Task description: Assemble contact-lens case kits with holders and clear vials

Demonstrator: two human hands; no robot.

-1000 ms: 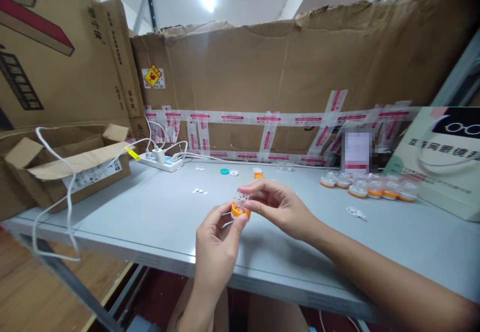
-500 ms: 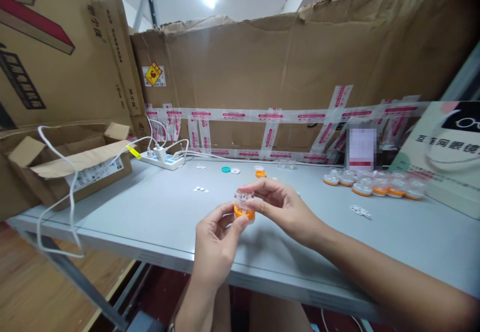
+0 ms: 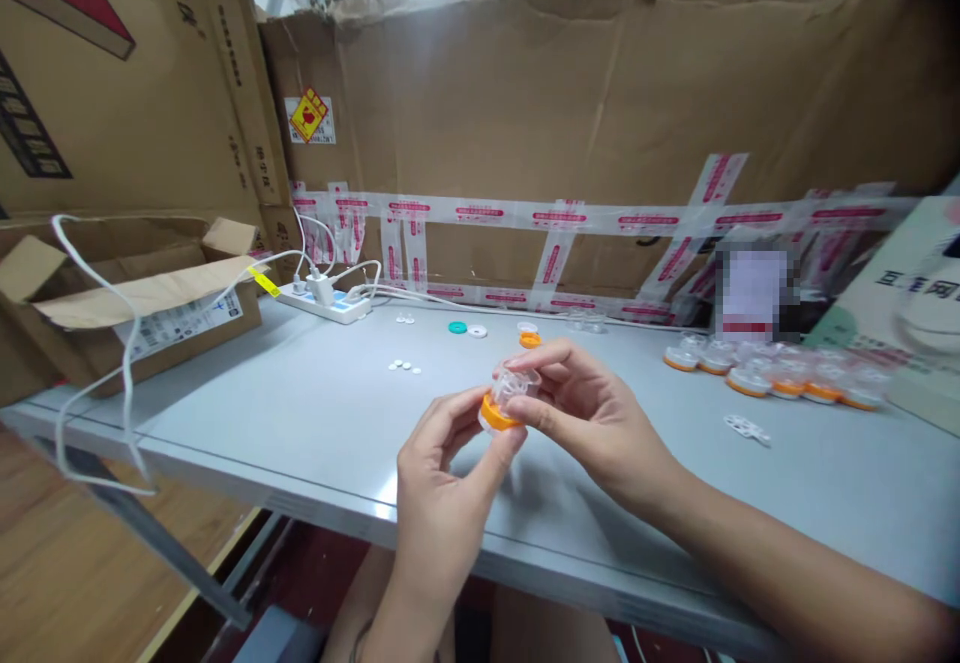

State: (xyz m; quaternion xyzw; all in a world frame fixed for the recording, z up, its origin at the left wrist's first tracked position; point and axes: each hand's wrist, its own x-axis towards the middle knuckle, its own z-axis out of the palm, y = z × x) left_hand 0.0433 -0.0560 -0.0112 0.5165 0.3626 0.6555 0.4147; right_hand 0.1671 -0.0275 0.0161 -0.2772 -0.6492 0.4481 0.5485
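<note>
Both my hands hold one small part above the grey table (image 3: pixel 300 413): an orange cap with a clear plastic piece on it (image 3: pixel 504 398). My left hand (image 3: pixel 442 488) pinches the orange cap from below and the left. Fingers of my right hand (image 3: pixel 592 418) grip the clear top piece, which tilts to the right. A row of several like orange-and-clear parts (image 3: pixel 772 375) lies at the right rear of the table.
An open cardboard box (image 3: pixel 142 308) with a white cable sits at the left. A white power strip (image 3: pixel 324 301), a teal ring (image 3: pixel 457 327), small white discs (image 3: pixel 403 367) and another orange cap (image 3: pixel 529 337) lie toward the back. A taped cardboard wall (image 3: pixel 600 143) stands behind.
The held part has tilted to the right and sits slightly higher and further right in view. The camera has dipped, so the table and wall appear lower-angled.
</note>
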